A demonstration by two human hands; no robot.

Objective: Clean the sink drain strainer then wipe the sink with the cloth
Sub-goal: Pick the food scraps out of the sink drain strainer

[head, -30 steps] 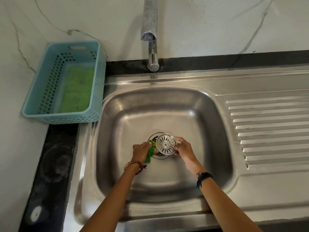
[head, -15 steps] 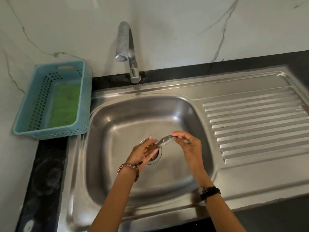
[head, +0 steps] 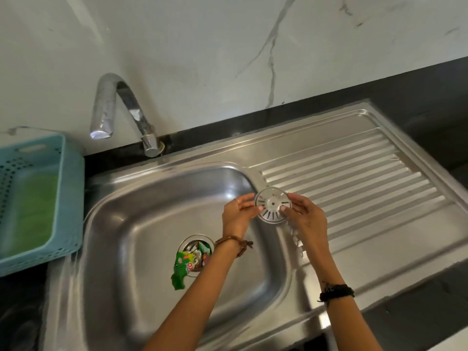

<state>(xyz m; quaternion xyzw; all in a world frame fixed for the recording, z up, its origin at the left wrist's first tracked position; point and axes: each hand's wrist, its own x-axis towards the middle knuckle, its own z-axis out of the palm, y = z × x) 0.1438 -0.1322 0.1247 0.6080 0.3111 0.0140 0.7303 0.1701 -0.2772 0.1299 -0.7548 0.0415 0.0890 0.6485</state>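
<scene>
Fingertips of both hands are pinched on the rim of the round metal drain strainer (head: pixel 273 208), which is held in the air over the right edge of the sink basin (head: pixel 141 224), where the basin meets the ribbed drainboard (head: pixel 354 188). The left hand (head: pixel 239 215) takes the strainer's left edge, its fingers curled inward; the right hand (head: pixel 305 220) takes the right edge, with one fingertip laid across the face of the disc. The strainer is tilted so that its flat slotted face is turned up toward the camera; being round, no long axis can be named. Its lower slots are plain, while the upper half is washed out by glare, and its underside is hidden.

A beaded bracelet (head: pixel 234 244) is worn on the left wrist and a dark band (head: pixel 335 292) on the right. Below the left wrist the drain opening (head: pixel 195 252) stands uncovered, partly masked by that wrist. A crumpled green wrapper (head: pixel 183 268) is lodged in it and trails out toward the near edge of the basin; its print is too blurred to read.

At the far edge of the sink a curved tap (head: pixel 119 110) rises, its spout over the basin's far left corner. On the dark worktop (head: pixel 22 312) at the left a pale blue perforated basket (head: pixel 71 198) is cut off by the frame, with a green cloth (head: pixel 33 211) lying blurred inside it.
</scene>
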